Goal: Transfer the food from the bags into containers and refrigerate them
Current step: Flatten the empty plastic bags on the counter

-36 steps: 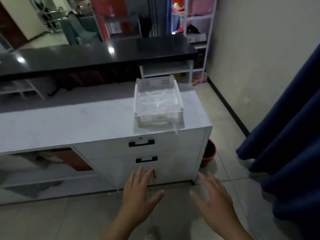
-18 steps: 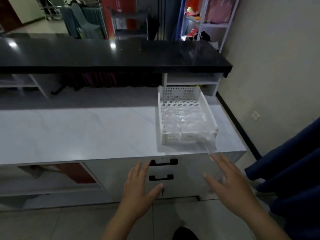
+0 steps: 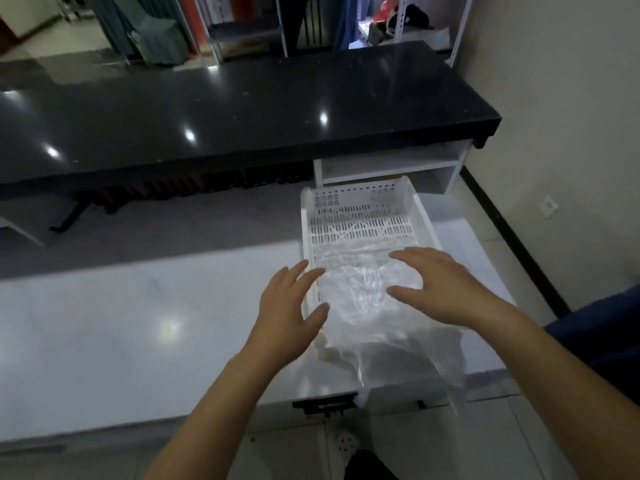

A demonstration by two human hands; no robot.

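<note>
Both my hands now reach over the basket (image 3: pixel 360 216): left hand (image 3: pixel 289 310) and right hand (image 3: pixel 438 285) spread wide, empty, flanking the clear bag (image 3: pixel 367 306), which lies lengthwise toward me.

In front of me the white marble-look tabletop (image 3: pixel 138 323) carries a white slotted plastic basket (image 3: pixel 363 216) near its right end. A clear plastic bag (image 3: pixel 363 306) lies in the basket, spilling over the tabletop's front edge.

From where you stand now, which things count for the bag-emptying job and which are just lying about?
For the job:
clear plastic bags
white slotted tray holding them
left hand and right hand, both open above the tray

Lying about:
black counter
white countertop
drawer handle
blue curtain
</note>
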